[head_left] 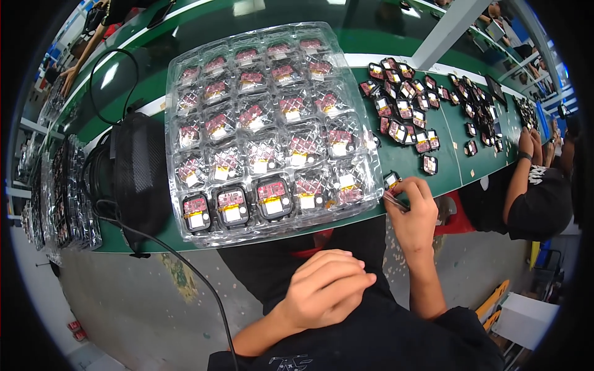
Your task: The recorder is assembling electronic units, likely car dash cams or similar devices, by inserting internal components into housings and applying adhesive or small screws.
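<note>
My right hand is at the table's front edge, right of the tray, its thumb and fingers pinched on a thin dark piece that I cannot make out. Just beyond those fingertips lies a small watch-like housing. Loosely closed, my left hand hovers over my lap, with nothing visible in it. A clear plastic blister tray spans the table before me. Three black watch housings with red circuit boards sit uncovered in its near row: one at left, one beside it, another. Several more show through the clear plastic.
Many loose watch housings lie heaped on the green table right of the tray. A black mesh bag and a cable are at left, near stacked trays. A co-worker sits at right. A grey post rises behind.
</note>
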{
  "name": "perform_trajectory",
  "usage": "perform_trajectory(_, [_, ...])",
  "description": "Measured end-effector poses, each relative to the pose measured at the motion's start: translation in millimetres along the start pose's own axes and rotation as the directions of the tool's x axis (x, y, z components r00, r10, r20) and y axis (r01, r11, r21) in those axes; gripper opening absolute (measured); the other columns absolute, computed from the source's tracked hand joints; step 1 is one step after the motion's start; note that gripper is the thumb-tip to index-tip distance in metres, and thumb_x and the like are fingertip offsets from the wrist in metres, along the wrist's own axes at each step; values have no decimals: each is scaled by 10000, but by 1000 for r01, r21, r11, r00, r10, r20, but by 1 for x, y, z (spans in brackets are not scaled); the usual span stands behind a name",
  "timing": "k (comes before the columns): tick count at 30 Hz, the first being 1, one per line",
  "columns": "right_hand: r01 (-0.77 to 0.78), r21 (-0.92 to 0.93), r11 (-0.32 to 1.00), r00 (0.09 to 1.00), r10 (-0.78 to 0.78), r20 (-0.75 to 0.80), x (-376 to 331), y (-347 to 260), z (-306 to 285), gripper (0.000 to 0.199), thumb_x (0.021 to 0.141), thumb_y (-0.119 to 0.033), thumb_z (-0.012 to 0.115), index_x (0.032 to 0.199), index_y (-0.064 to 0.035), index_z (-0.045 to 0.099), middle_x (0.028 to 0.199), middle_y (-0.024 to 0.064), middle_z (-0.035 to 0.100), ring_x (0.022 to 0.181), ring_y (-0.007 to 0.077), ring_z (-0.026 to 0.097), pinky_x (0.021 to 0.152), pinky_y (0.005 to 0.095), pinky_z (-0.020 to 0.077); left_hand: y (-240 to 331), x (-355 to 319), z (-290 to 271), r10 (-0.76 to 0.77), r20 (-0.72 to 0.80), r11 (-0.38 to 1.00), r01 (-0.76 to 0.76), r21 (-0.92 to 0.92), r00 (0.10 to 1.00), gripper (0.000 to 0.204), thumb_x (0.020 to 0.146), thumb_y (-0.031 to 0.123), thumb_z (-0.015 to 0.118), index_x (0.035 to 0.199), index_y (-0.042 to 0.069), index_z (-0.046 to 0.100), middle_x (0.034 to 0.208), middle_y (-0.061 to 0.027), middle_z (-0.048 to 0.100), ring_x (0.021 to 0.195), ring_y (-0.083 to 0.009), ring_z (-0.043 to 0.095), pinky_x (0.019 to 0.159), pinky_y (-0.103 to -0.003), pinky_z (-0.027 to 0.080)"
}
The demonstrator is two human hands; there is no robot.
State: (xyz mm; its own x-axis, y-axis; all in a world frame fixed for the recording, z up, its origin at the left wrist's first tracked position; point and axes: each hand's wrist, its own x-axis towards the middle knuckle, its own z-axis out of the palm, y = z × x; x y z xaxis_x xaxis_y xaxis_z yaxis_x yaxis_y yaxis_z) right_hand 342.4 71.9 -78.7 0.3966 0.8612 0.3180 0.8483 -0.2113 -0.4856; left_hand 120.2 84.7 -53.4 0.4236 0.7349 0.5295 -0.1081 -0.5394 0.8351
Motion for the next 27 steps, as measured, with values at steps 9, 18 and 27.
perform_trajectory(9, [340,599,725,881,-468,65,-17,-16,-41,499,673,-299,983,933,-63,628,1058,166,747,525,98,542,488,244,466,-8,-27,11,-444,28,691,362,-625,896,591,920,90,777,1402,-93,488,1400,-188,489,1238,-312,616,1055,-425,514])
perform_trajectory(18, [99,725,682,830,-459,318,-16,-61,-40,510,755,-327,927,1063,-29,650,1128,133,662,644,186,614,535,294,523,-13,-39,-6,-477,-111,618,243,-748,872,595,889,109,813,1364,-86,512,1371,-198,524,1264,-285,589,1048,-411,510])
perform_trajectory(27, [481,408,776,841,-540,36,-20,-67,-18,305,741,-52,860,1010,-30,719,941,87,642,665,214,625,568,328,521,-12,-41,-9,-561,-218,668,280,-690,799,635,853,245,843,1304,-65,522,1270,-213,585,1179,-332,641,1041,-460,537])
